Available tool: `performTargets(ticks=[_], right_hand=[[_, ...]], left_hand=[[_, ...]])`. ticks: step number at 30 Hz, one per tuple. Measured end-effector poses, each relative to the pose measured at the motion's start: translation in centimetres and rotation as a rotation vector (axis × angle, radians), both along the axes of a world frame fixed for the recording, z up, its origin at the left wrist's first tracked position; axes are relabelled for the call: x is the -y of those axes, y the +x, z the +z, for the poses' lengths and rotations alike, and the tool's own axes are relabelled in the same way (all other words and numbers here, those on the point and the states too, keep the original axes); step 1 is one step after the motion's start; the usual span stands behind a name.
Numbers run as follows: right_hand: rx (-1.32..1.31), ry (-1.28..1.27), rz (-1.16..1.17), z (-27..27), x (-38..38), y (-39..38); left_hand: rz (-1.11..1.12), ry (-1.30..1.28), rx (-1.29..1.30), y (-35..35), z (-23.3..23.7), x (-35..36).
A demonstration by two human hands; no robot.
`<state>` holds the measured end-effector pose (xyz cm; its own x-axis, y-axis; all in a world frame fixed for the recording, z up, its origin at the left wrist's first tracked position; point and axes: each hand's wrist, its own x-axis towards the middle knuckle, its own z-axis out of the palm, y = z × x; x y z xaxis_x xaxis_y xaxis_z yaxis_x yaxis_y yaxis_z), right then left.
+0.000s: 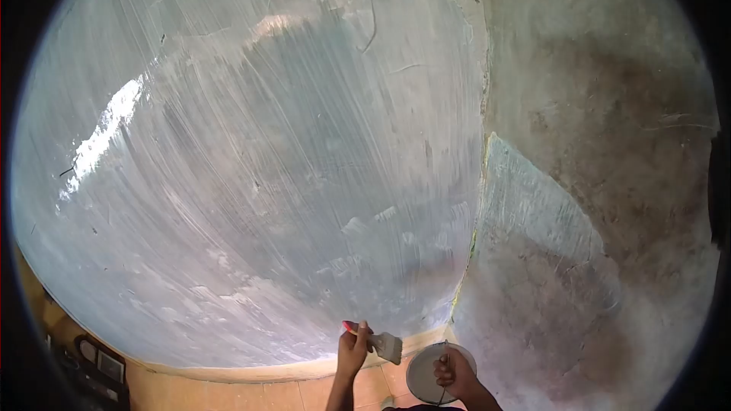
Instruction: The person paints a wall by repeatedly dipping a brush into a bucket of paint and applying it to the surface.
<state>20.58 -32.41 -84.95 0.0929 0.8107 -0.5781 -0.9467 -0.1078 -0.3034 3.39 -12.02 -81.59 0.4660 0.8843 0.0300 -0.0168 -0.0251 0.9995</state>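
My left hand (352, 352) is closed around the handle of a wide paintbrush (389, 348). The red handle end sticks out at the upper left, and the pale bristles point right and down towards a round bucket (410, 375). Greyish liquid fills the part of the bucket that shows. Over its right side, my right hand (455, 373) makes a fist round the thin bucket handle (444, 390). Behind both hands rises a large wall (304, 144) with streaky grey-white brush marks and a bright wet-looking shine at the left.
A second wall (609, 144), brown-grey and patchy, meets the streaked one at a vertical corner (481, 183); a lighter patch (533, 198) lies beside that corner. Orange tiles (251, 396) cover the floor below a pale skirting (266, 371). Dark furniture (99, 365) stands at lower left.
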Motion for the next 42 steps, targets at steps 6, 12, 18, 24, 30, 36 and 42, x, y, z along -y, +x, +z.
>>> performTargets(ticks=[6,12,18,24,30,36,42], right_hand=[[0.012,0.05,-0.08,1.5,-2.6,-2.5],[-0.001,0.034,-0.197,2.4,-4.8,-5.8],[0.078,0.023,-0.386,6.5,-5.6,-6.8],[0.074,0.22,-0.311,8.7,-4.6,-6.7],[0.083,0.383,-0.174,13.0,-4.3,-5.1],[0.042,0.379,-0.145,15.7,-4.0,-3.7],[-0.008,0.411,-0.172,16.2,-4.0,-2.9]], left_hand=[[-0.012,-0.02,-0.043,-1.5,1.7,0.3],[-0.153,0.166,-0.124,-3.9,4.6,-2.8],[-0.195,0.063,0.101,-3.6,5.9,-3.5],[-0.372,0.082,0.094,-3.0,6.7,-2.4],[-0.533,0.213,0.006,-0.4,10.3,-1.4],[-0.538,0.377,-0.142,2.0,10.2,-0.3],[-0.536,0.568,-0.208,3.9,8.3,-0.1]])
